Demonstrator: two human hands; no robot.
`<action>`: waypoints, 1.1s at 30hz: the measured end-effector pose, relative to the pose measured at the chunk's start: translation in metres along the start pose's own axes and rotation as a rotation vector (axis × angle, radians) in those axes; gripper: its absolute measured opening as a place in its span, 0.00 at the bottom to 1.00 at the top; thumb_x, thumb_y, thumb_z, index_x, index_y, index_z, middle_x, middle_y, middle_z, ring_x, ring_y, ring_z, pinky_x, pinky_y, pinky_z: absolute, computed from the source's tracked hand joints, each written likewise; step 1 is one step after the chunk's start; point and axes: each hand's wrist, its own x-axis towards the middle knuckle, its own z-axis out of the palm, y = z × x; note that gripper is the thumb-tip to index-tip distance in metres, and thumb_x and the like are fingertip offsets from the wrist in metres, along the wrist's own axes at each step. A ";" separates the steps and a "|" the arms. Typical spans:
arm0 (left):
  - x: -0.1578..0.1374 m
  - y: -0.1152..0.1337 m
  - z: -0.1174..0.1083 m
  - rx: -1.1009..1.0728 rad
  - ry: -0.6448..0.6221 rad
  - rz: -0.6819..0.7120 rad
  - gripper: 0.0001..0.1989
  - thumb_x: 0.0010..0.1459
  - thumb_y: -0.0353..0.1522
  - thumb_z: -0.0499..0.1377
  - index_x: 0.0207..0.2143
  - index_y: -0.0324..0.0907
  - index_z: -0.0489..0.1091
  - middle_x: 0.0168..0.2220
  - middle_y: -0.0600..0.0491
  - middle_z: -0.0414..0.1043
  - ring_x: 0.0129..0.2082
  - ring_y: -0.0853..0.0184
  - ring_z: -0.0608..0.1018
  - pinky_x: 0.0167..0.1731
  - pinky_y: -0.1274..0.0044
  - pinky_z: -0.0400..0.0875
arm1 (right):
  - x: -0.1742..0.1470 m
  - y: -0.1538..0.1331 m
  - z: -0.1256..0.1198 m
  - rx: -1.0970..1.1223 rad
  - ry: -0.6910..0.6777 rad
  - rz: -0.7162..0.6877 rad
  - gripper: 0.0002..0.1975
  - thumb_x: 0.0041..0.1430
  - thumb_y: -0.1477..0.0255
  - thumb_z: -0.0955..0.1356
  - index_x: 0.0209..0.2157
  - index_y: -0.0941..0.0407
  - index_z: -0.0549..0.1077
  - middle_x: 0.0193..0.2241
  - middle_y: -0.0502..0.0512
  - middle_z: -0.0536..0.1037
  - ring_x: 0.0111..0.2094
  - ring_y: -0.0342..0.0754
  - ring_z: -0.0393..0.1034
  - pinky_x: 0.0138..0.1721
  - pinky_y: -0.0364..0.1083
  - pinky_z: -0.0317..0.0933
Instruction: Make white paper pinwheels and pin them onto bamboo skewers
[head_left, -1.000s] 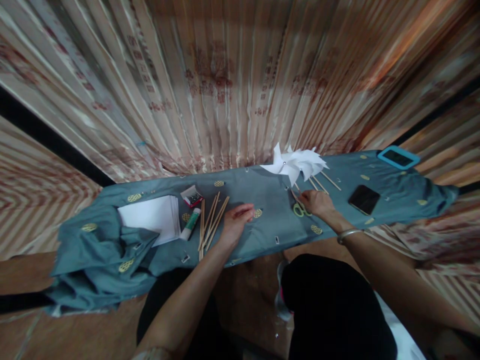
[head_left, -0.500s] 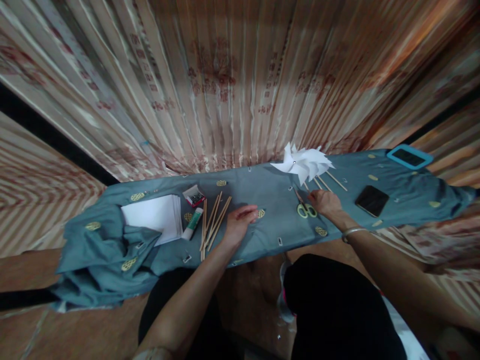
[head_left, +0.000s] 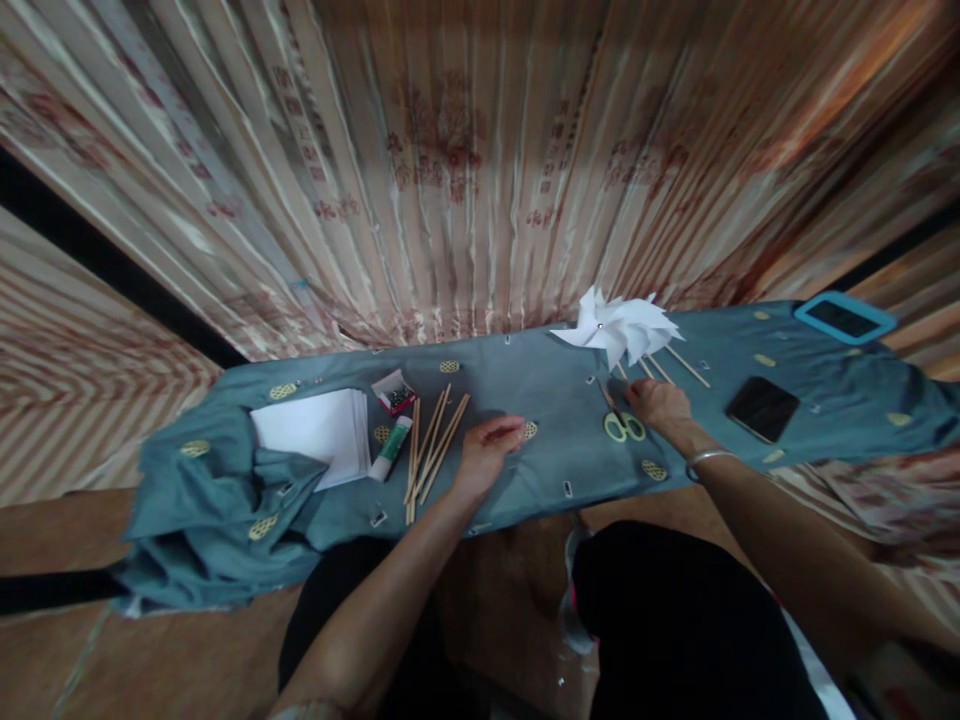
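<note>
Several white paper pinwheels (head_left: 611, 330) lie overlapped near the back edge of the table, their thin wooden sticks slanting toward me. My right hand (head_left: 660, 405) is closed around the lower end of the leftmost stick; the fingertips partly hide it. Beside that hand lie scissors (head_left: 624, 427) with yellow-green handles, blades pointing away. Over the cloth in the middle is my left hand (head_left: 489, 455), its fingers loosely extended to the right and nothing visible in them. Loose wooden sticks (head_left: 437, 445) are to its left, along with a glue stick (head_left: 391, 449).
White paper sheets (head_left: 307, 430) lie at the left, partly under bunched cloth (head_left: 202, 530). A small open box (head_left: 394, 391) holds dark bits. On the right are a black phone (head_left: 763, 408) and a blue-framed device (head_left: 845, 317). A patterned curtain (head_left: 480, 200) hangs behind the table.
The whole view has shifted slightly, so things appear a little farther right. Both hands stay nearly where they were, the right one still at the pinwheel stick.
</note>
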 end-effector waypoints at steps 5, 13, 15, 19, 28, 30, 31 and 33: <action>-0.001 0.000 0.000 0.021 -0.008 0.010 0.11 0.40 0.33 0.71 0.30 0.41 0.81 0.29 0.50 0.80 0.31 0.66 0.79 0.33 0.76 0.72 | 0.003 -0.003 -0.001 0.011 0.008 0.019 0.18 0.68 0.66 0.62 0.46 0.62 0.77 0.45 0.72 0.80 0.49 0.60 0.76 0.46 0.52 0.68; -0.001 -0.002 0.000 0.029 -0.010 0.009 0.11 0.41 0.33 0.70 0.30 0.40 0.81 0.29 0.50 0.79 0.30 0.66 0.78 0.34 0.75 0.72 | 0.007 -0.008 -0.003 0.015 0.001 0.071 0.19 0.68 0.66 0.61 0.46 0.63 0.77 0.46 0.73 0.79 0.49 0.60 0.76 0.46 0.52 0.68; 0.000 -0.003 0.000 0.041 -0.012 0.010 0.11 0.42 0.34 0.70 0.31 0.40 0.81 0.29 0.50 0.80 0.31 0.66 0.78 0.34 0.75 0.72 | 0.008 -0.009 -0.003 0.013 -0.003 0.076 0.19 0.68 0.65 0.61 0.47 0.63 0.76 0.46 0.72 0.79 0.50 0.60 0.76 0.47 0.52 0.68; -0.001 -0.003 -0.001 0.048 -0.017 0.015 0.11 0.42 0.33 0.70 0.31 0.41 0.81 0.29 0.50 0.80 0.31 0.66 0.78 0.34 0.76 0.72 | 0.008 -0.009 -0.005 0.014 -0.010 0.083 0.20 0.68 0.66 0.60 0.48 0.64 0.76 0.47 0.75 0.78 0.50 0.61 0.75 0.47 0.53 0.67; -0.002 -0.001 0.000 0.023 -0.031 0.022 0.11 0.42 0.33 0.70 0.31 0.41 0.81 0.29 0.51 0.80 0.30 0.67 0.78 0.33 0.76 0.71 | 0.005 -0.012 -0.009 0.015 -0.004 0.080 0.22 0.69 0.65 0.59 0.48 0.67 0.76 0.47 0.77 0.78 0.51 0.62 0.75 0.47 0.53 0.67; -0.002 -0.002 0.000 0.026 -0.024 0.022 0.11 0.41 0.33 0.70 0.31 0.41 0.81 0.29 0.50 0.80 0.30 0.67 0.78 0.34 0.76 0.72 | 0.005 -0.013 -0.009 0.015 0.000 0.079 0.22 0.69 0.65 0.59 0.48 0.67 0.75 0.47 0.77 0.78 0.51 0.62 0.75 0.48 0.53 0.67; -0.002 -0.002 0.000 0.026 -0.021 0.021 0.11 0.41 0.34 0.70 0.30 0.41 0.81 0.29 0.50 0.80 0.30 0.67 0.78 0.34 0.76 0.72 | 0.005 -0.013 -0.010 0.016 0.002 0.078 0.22 0.69 0.65 0.60 0.48 0.67 0.75 0.47 0.77 0.78 0.50 0.62 0.75 0.47 0.54 0.67; -0.002 -0.002 0.000 0.021 -0.019 0.019 0.11 0.41 0.34 0.70 0.30 0.41 0.81 0.29 0.51 0.80 0.30 0.67 0.78 0.33 0.76 0.72 | 0.005 -0.013 -0.010 0.016 0.004 0.075 0.21 0.68 0.66 0.59 0.47 0.67 0.76 0.46 0.77 0.78 0.50 0.62 0.75 0.47 0.54 0.67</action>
